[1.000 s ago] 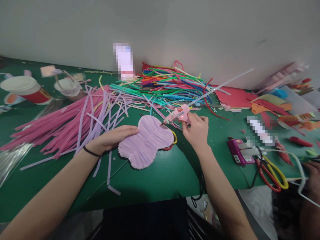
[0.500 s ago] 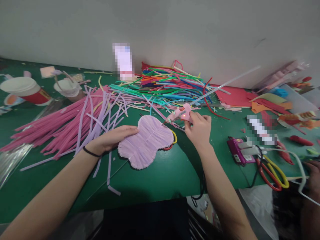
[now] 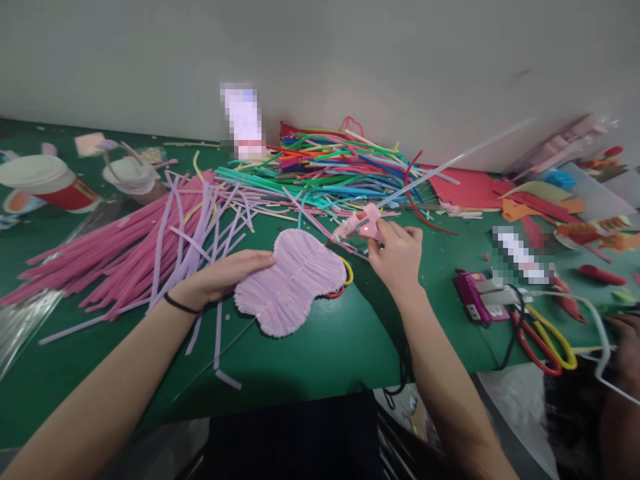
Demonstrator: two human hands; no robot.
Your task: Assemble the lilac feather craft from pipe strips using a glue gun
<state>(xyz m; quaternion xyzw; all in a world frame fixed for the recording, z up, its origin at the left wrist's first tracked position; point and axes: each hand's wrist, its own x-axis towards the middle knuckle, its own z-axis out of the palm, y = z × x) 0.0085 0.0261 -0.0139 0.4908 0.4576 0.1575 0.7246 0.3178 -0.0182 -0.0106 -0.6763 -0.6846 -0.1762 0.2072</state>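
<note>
A lilac, ribbed, butterfly-shaped piece made of pipe cleaners [image 3: 290, 283] hangs tilted over the green table, a thin wire stem reaching down from its lower left. My left hand [image 3: 240, 270] pinches it by the left edge, thumb on top. In my right hand [image 3: 397, 253] is a pink glue gun [image 3: 370, 223] with a small glowing light and a long clear glue stick [image 3: 455, 163] out of its back. The nozzle is close to the piece's upper right edge; whether they touch I cannot tell. Scissors with red and yellow handles [image 3: 347, 272] lie partly hidden behind the piece.
Pink pipe cleaners [image 3: 115, 253] and lilac ones lie at left, a multicoloured heap [image 3: 340, 167] at the back. Paper cups [image 3: 45, 177] stand far left. At right are a purple power adapter [image 3: 475, 297] with cables, more scissors [image 3: 545, 340], red sheets [image 3: 460, 190] and another person's hand [image 3: 627, 333].
The glue gun has shifted slightly left and its nozzle looks a little farther from the lilac piece's edge. Both hands keep their holds; the view has moved slightly.
</note>
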